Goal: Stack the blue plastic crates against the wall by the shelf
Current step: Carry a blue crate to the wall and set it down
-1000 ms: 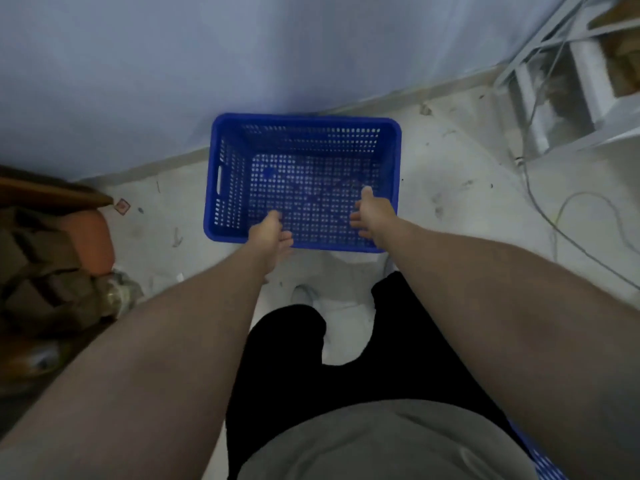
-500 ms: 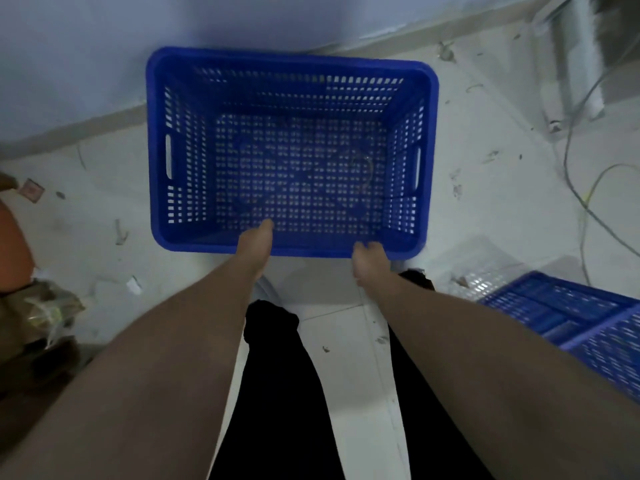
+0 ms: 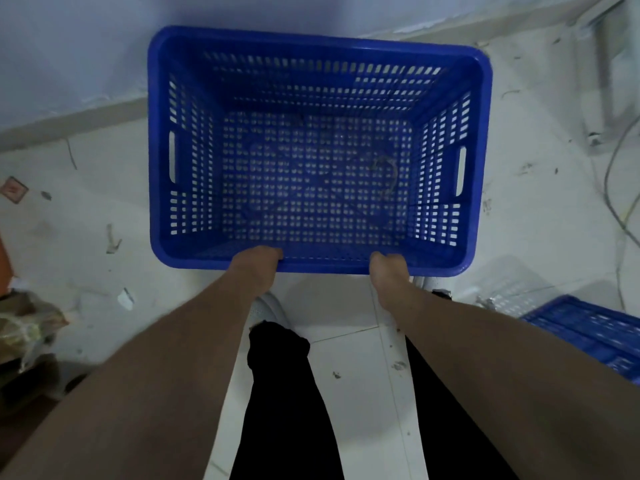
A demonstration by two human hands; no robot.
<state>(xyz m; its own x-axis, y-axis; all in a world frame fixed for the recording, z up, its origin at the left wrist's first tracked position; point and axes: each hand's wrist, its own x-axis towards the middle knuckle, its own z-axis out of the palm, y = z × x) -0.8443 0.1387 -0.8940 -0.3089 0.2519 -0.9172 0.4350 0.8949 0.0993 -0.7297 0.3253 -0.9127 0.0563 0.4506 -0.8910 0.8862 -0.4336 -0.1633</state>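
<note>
A blue perforated plastic crate point(image 3: 479, 161) fills the upper middle of the head view, its far side against the pale wall point(image 3: 69, 46). My left hand point(image 3: 256, 268) grips the near rim left of centre, fingers curled over the edge. My right hand point(image 3: 388, 271) grips the same rim further right. A small bent scrap lies inside on the crate's floor. A second blue crate point(image 3: 588, 334) shows partly at the lower right edge, on the floor.
The metal shelf frame point(image 3: 602, 64) stands at the upper right, with cables point(image 3: 616, 188) trailing down the floor beside it. Bags and an orange object point(image 3: 5, 258) crowd the left edge. Debris litters the white tiled floor. My dark-trousered legs are below.
The crate looms larger and nearer in view than a second ago. Both hands stay on its near rim. The second crate has come into sight at lower right.
</note>
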